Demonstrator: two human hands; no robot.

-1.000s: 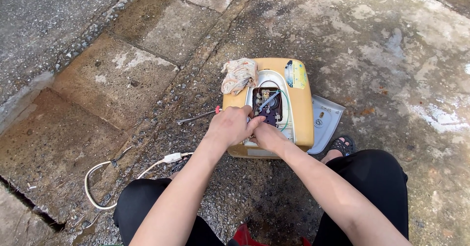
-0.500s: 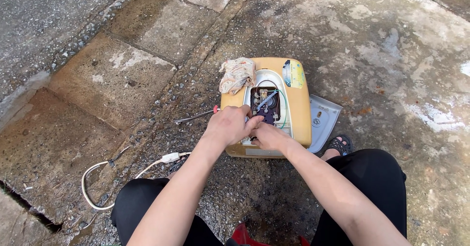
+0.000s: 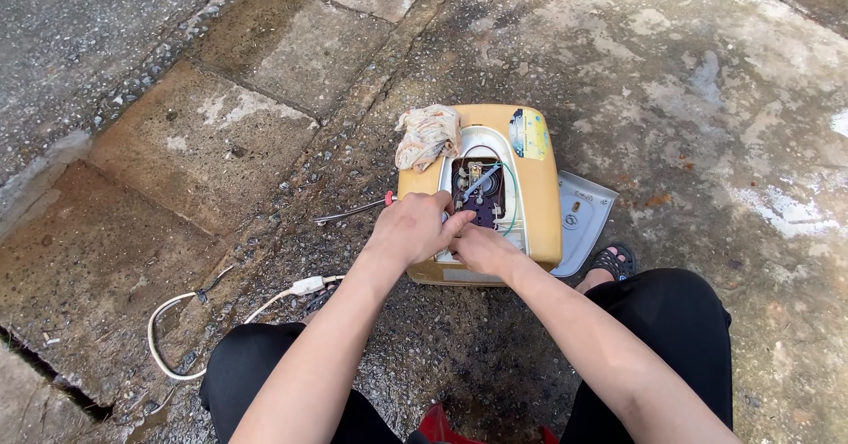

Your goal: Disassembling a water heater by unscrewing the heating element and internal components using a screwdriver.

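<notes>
the person is wearing black trousers (image 3: pixel 671 338) covering both legs, and a dark strapped sandal (image 3: pixel 611 261) is showing on one foot. both forearms are showing bare, with no sleeves, and the left hand (image 3: pixel 411 229) and right hand (image 3: pixel 481 250) are wearing no gloves.

One yellowish plastic appliance casing (image 3: pixel 539 197) lies open on the concrete. One crumpled cream cloth rag (image 3: pixel 427 135) sits on its top corner. One red-handled metal screwdriver (image 3: pixel 353 211) lies beside it. One grey plastic cover panel (image 3: pixel 583 219) rests against its side. One white power cord (image 3: pixel 212 307) curls on the ground. Two bare hands, left (image 3: pixel 411 227) and right (image 3: pixel 477 248), meet at the casing. One black sandal (image 3: pixel 611 262) shows.
</notes>
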